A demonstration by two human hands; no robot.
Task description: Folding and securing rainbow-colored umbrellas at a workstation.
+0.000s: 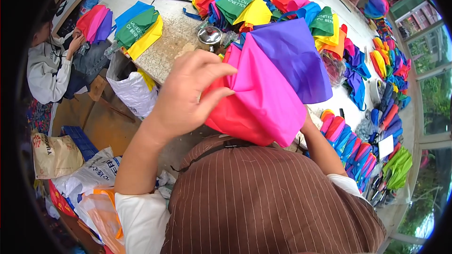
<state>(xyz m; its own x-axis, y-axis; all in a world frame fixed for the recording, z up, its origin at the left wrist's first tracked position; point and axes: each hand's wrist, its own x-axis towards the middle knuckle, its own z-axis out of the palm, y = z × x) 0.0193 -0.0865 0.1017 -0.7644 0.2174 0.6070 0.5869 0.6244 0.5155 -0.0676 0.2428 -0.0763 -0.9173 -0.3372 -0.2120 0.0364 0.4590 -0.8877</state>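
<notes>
Pinching folded pink-red-purple fabric (273, 80), left hand (186, 96) fingers curl shut; right hand hidden behind it.

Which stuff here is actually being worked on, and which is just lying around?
In hand:
- left hand gripping the folded multicolour fabric, with red, magenta and purple panels
- right hand: hidden behind the fabric

Lying about:
- metal lid on the table
- folded fabric stacks
- rolled pieces in a row
- white plastic bag
</notes>
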